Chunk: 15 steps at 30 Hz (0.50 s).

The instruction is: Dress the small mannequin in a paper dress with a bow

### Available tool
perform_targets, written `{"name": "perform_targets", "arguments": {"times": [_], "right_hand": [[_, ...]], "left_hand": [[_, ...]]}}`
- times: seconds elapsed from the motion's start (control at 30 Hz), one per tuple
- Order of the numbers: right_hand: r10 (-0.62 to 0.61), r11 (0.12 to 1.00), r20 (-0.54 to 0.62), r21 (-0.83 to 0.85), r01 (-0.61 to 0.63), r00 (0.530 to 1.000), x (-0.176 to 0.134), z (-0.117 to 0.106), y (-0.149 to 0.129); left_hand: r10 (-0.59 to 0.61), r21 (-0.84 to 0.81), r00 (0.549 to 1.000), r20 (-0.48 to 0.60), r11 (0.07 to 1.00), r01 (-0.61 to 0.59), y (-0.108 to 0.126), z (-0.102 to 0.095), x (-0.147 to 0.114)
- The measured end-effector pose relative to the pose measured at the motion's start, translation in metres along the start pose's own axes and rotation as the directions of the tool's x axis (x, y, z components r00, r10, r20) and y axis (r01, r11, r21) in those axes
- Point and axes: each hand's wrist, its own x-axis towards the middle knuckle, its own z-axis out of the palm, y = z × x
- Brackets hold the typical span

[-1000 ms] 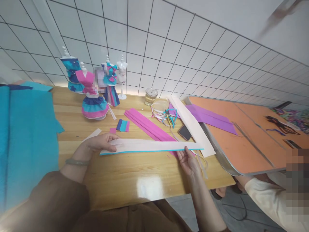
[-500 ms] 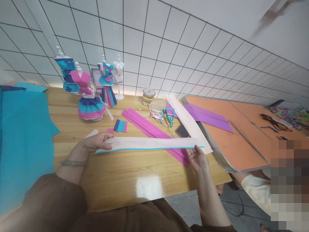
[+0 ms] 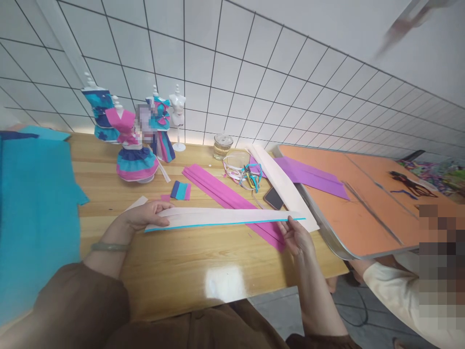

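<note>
A long, narrow strip of thin white cloth-like material with a bright blue line along its near edge point(image 3: 225, 216) is stretched left to right above the near half of a pale, glossy wooden table point(image 3: 174, 286). The left hand point(image 3: 148, 214), with a pale green bangle point(image 3: 110, 247) on its wrist, clamps the strip's left end, thumb on top and fingers beneath. The right hand point(image 3: 296, 237) is near the other end, palm up, its thumb pressed on the blue edge and its fingers underneath, pinching the strip. Beneath runs a folded magenta fabric band point(image 3: 218, 186), slanting from far left to near right. A small navy, turquoise and pink striped patch point(image 3: 180, 190) lies beyond the left hand. Farther right, yellow-and-black snips point(image 3: 250, 178) rest on tangled coloured cords, near a dark rectangular phone point(image 3: 273, 198) and a wide white strip point(image 3: 279, 172) that crosses a purple fabric length point(image 3: 312, 179). At the far side stand miniature white dress forms, one in a pink-topped tiered dress point(image 3: 136, 162), and a clear glass of pale yellowish liquid point(image 3: 222, 147).
</note>
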Motion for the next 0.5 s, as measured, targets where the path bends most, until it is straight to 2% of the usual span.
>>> {"name": "perform_targets", "arguments": {"times": [0.3,0.5], "right_hand": [[-0.097,0.994,0.026,-0.053,0.099,0.995,0.0015,0.0017,-0.0011],[-0.114,0.988,0.026,-0.098,0.116,0.993,0.0011,0.0044,-0.0017]], "left_hand": [[0.009,0.020,1.000,0.013,1.000,-0.009,-0.0015,-0.0013,0.0015],[-0.001,0.074,1.000,0.004,0.997,0.000,0.0002,0.0021,0.0026]]}}
